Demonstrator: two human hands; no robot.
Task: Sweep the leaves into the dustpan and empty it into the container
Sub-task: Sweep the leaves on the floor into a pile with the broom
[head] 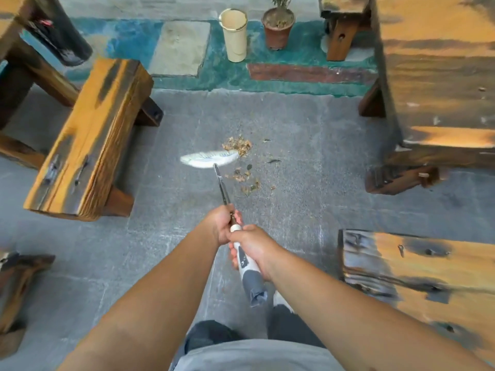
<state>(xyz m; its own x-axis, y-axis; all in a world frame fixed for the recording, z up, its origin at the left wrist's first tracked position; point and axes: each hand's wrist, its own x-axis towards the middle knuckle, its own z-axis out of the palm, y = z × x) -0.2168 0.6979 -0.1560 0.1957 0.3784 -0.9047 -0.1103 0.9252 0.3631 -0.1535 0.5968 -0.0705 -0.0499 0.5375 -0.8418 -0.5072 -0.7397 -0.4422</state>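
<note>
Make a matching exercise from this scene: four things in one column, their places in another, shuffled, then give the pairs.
Things:
1. pale broom head
2. cream cylindrical container
3. terracotta plant pot
4. brown leaf pile

Places:
A. right of the container
B. against the broom head's right end
C. on the grey floor, left of the leaf pile
D. on the teal strip, left of the pot

Pairs: 1-C, 2-D, 3-A, 4-B
</note>
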